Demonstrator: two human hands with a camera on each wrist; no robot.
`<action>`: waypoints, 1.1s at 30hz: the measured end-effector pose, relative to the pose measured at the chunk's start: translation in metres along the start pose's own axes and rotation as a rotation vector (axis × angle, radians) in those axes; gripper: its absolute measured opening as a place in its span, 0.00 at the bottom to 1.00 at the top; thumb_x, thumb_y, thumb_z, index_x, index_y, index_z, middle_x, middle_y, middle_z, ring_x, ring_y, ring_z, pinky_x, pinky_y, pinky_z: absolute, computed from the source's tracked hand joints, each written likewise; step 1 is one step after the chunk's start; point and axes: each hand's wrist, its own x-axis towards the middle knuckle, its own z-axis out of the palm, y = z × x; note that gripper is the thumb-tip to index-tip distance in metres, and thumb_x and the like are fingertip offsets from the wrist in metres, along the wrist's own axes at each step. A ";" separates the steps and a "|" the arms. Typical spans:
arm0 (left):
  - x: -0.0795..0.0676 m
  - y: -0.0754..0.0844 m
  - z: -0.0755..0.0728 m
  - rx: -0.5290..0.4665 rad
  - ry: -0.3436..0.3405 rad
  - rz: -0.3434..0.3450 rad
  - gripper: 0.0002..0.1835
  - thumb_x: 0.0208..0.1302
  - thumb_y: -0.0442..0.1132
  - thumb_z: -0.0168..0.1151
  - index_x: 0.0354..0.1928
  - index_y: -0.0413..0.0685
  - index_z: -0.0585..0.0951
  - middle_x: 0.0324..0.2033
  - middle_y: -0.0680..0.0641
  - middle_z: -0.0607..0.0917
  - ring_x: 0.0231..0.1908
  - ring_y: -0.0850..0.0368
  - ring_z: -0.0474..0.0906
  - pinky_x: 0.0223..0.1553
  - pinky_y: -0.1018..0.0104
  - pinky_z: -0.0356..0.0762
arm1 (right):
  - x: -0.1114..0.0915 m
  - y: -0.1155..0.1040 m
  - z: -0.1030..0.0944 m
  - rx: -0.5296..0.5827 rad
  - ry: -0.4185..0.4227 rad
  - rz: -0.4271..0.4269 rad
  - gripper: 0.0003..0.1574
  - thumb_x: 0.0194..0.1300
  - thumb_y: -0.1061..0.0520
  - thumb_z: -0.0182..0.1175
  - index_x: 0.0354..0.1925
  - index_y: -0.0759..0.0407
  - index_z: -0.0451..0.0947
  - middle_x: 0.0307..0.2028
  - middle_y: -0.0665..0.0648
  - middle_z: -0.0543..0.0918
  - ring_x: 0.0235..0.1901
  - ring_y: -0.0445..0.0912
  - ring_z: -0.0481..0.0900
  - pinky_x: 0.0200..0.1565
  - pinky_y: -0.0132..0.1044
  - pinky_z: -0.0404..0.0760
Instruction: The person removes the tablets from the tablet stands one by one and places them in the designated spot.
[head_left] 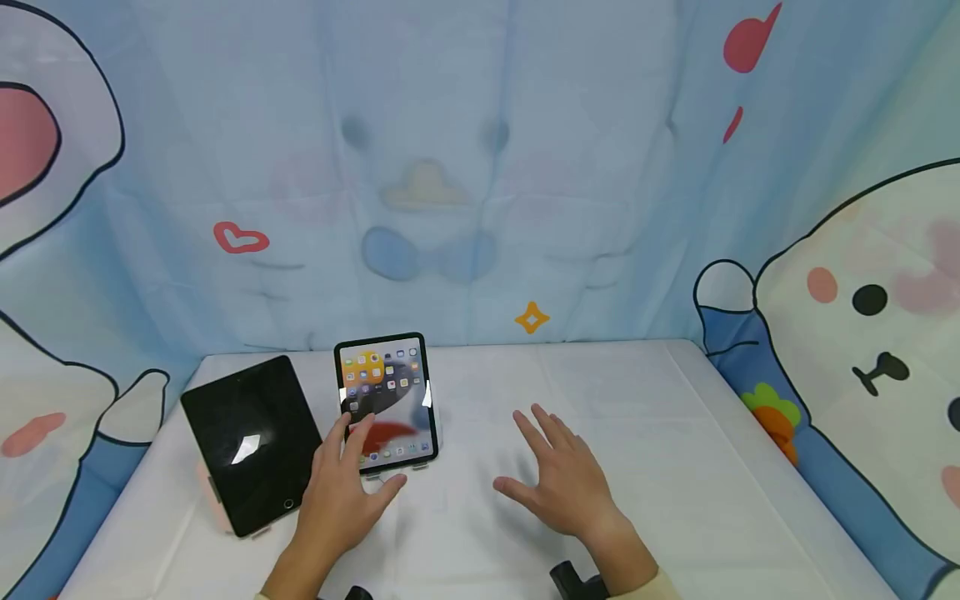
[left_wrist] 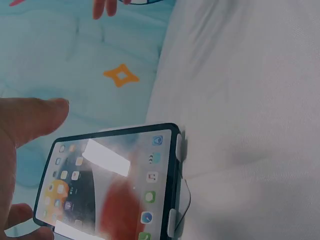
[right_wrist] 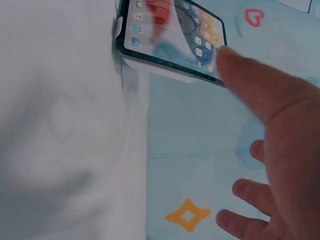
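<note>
A lit tablet (head_left: 393,408) with a black border stands tilted back on a stand, its home screen of app icons facing me. My left hand (head_left: 341,504) is at its lower left edge, fingers stretched out and thumb apart; whether the fingertips touch it, I cannot tell. In the left wrist view the thumb (left_wrist: 37,117) is straight, away from the tablet (left_wrist: 122,200). My right hand (head_left: 566,483) hovers over the table to the right, fingers spread and holding nothing. Left of the lit tablet, a second tablet (head_left: 251,442) with a dark screen leans at an angle.
Both tablets stand on a table with a white cloth (head_left: 660,450). Behind it hangs a blue curtain (head_left: 585,167) with cartoon animals. Part of a pinkish stand (head_left: 213,498) shows beneath the dark tablet. Black wrist gear (head_left: 577,581) is at the bottom edge.
</note>
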 end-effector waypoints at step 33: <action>0.039 -0.038 -0.005 -0.451 -0.001 -0.092 0.29 0.66 0.33 0.66 0.69 0.42 0.71 0.75 0.36 0.54 0.72 0.34 0.54 0.65 0.44 0.62 | 0.060 -0.008 0.042 0.728 0.030 0.026 0.40 0.61 0.57 0.72 0.69 0.49 0.71 0.68 0.51 0.71 0.61 0.51 0.75 0.55 0.49 0.79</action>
